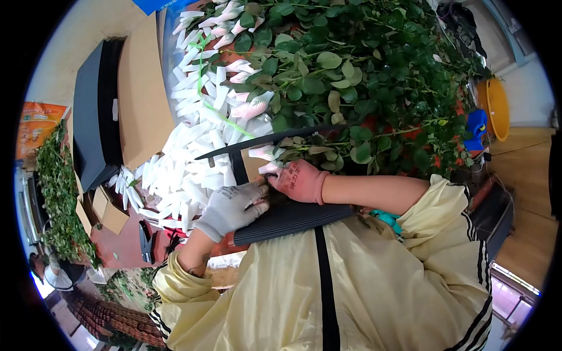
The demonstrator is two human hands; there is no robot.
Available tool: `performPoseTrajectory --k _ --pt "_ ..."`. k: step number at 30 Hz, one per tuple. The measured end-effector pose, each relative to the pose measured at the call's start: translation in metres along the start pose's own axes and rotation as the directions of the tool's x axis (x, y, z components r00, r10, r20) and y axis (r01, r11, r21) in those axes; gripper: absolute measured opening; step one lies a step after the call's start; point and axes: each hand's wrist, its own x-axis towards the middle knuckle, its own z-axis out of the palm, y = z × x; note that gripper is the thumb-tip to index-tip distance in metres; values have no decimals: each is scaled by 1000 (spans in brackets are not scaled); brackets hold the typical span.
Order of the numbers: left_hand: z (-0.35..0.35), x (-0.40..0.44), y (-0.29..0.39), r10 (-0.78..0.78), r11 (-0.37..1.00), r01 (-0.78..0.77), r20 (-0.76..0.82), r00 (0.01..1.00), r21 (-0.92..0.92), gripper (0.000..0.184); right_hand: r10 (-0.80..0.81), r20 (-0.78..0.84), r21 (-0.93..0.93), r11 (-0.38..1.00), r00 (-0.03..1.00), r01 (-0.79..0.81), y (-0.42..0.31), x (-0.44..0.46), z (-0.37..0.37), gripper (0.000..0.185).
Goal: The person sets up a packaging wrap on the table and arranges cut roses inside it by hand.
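My left hand (233, 207), in a grey-white glove, is closed at the near side of a black wrapping sheet (275, 139); what its fingers pinch is hidden. My right hand (297, 180), in a pink glove, has its fingers curled against a rose head (271, 168) in a white net sleeve. Just beyond it lies another netted rose head (266, 152). The sheet's tan inner side (252, 165) shows beside these roses. Below both hands, a stack of ridged black sheets (293, 221) rests against my body.
Many leafy rose stems (363, 76) cover the table's far right, their netted heads pointing left. White foam net sleeves (190, 158) are heaped left of them, with green string (202, 70) across. Black and tan boards (102, 111) stand at left, near a black stapler (146, 241).
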Motion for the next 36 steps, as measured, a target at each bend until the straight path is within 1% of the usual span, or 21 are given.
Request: performPoseTrajectory --k 1,2,4,6,7,8,11,12,15,16,19,21,24,25,26,27,29,32,33,35,36 --pt "-2 1 6 -67 996 63 67 996 60 41 -3 -60 2 1000 998 3 2 4 -2 22" --pt "-5 1 10 -73 996 70 55 996 50 41 -17 -52 -2 1000 999 17 6 -1 -6 22" --pt "-9 -2 15 -134 989 128 81 988 78 43 156 -252 190 976 955 -109 19 -19 -33 24" --pt "-4 -4 12 -136 987 130 60 989 93 44 351 -49 152 928 935 -340 33 -22 -62 35" --pt "-3 -4 10 -113 986 105 55 992 128 45 325 38 209 922 945 -325 36 -22 -68 36" --pt "-1 -4 7 -117 986 110 47 992 126 45 317 37 205 926 948 -318 32 -20 -65 36" --pt "3 -2 2 -40 989 36 24 999 141 45 204 86 -14 979 975 -203 18 -20 -39 40" --pt "5 -3 2 -35 992 31 25 999 124 44 193 86 -19 981 978 -192 18 -17 -31 40" --pt "9 -6 -1 -25 994 24 8 1000 109 42 291 307 -143 955 906 -258 10 0 -28 46" --pt "12 -7 -3 -2 993 1 9 1000 115 41 271 312 -149 961 911 -235 9 4 -30 46" --pt "24 -7 -12 40 994 -35 -48 998 101 39 235 310 -161 968 921 -193 6 11 -37 44" --pt "26 -6 -13 48 995 -43 -56 997 89 39 209 104 -93 975 972 -200 5 14 -43 43" --pt "29 -4 -14 39 994 -32 -60 997 108 39 156 152 -101 985 976 -141 6 20 -19 43" --pt "30 -5 -15 72 994 -62 -107 992 95 39 187 188 -119 979 964 -166 4 21 -20 43" --pt "30 -6 -15 101 993 -89 -159 982 82 39 183 191 -124 979 964 -161 4 22 -21 43" --pt "30 -6 -14 97 993 -85 -165 982 79 39 207 123 -93 976 971 -196 5 23 -20 43" --pt "18 -7 -4 -8 995 9 -7 1000 101 40 234 58 -57 971 971 -231 1 25 -17 43" --pt "18 -8 -5 -53 996 51 15 998 78 40 210 62 -25 978 976 -209 -1 23 -7 43" --pt "25 -8 -10 -50 996 48 14 999 79 40 185 2 -37 982 983 -185 1 17 -2 38" --pt "40 -8 -24 64 997 -55 -163 985 59 41 149 -60 -55 987 987 -152 4 13 -3 33" --pt "42 -10 -28 61 997 -52 -163 985 58 41 138 -37 -54 989 990 -139 3 10 -6 33"
